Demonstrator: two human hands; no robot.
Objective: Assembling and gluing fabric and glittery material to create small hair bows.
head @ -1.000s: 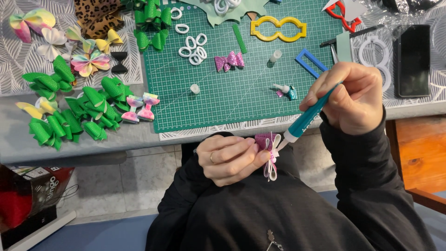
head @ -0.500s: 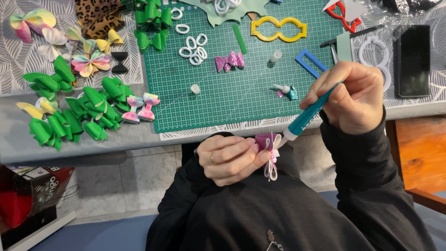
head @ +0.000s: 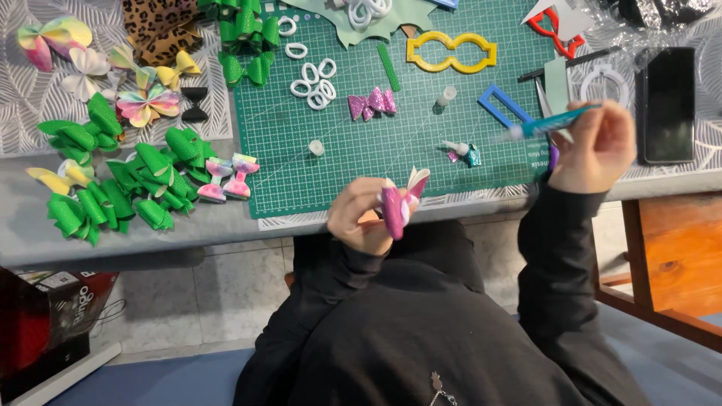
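While the person sits at the table edge, both hands are raised above the lap, as listed below.

Left hand: left hand [head: 362, 219] is clenched on a glittery pink bow [head: 397, 206], held upright just in front of the near edge of the green cutting mat [head: 391, 143].
Right hand: right hand [head: 598, 146] grasps a teal glue pen [head: 553, 124], lying almost level with its tip pointing left over the mat's right edge.
Change from earlier: a second ago the pen tip touched the bow in the lap; now the right hand has lifted away to the right, well apart from the bow, and the left hand has turned the bow on edge.
Containers: none holding anything can be made out; a small white cap [head: 317, 147] and a small white tube [head: 447, 95] stand loose on the mat.
Package: red and black box [head: 53, 316] on the floor at lower left, with white lettering on its side.
Mat contents: purple glitter bow [head: 371, 104], white loops [head: 314, 79], yellow frame template [head: 451, 53], blue frame [head: 502, 105].
Left of mat: pile of green bows [head: 113, 177]; two pink striped bows [head: 228, 178] at the mat's edge.
Right of mat: black phone [head: 666, 104], lying flat.
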